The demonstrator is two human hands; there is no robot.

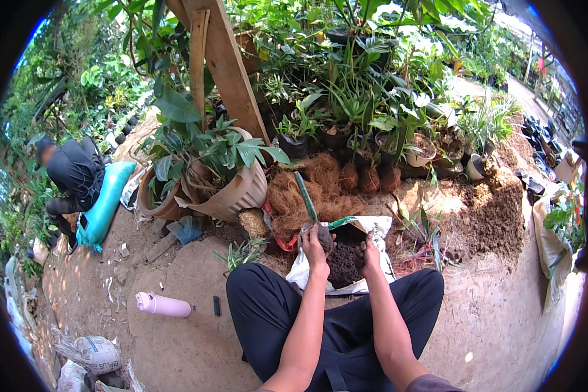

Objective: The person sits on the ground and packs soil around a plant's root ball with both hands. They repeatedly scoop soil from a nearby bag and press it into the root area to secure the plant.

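My left hand (315,251) grips a dark, rounded root ball of soil (325,237). From it a single stiff green succulent leaf (306,196) rises, leaning slightly to the left. My right hand (369,256) is at the right side of an open white sack (383,226), its fingers curled and dirty. Whether it pinches soil or the sack's edge cannot be made out. Dark loose soil (345,259) fills the sack, which lies between my knees and the plants.
Brown coconut fibre (318,188) lies beyond the sack, beside several fibre-wrapped plant bases (370,180). Large ribbed pots (237,193) stand left under a wooden post (230,68). A pink bottle (164,305) lies on the ground. Someone in dark clothes (76,166) sits far left by a turquoise sack (107,206).
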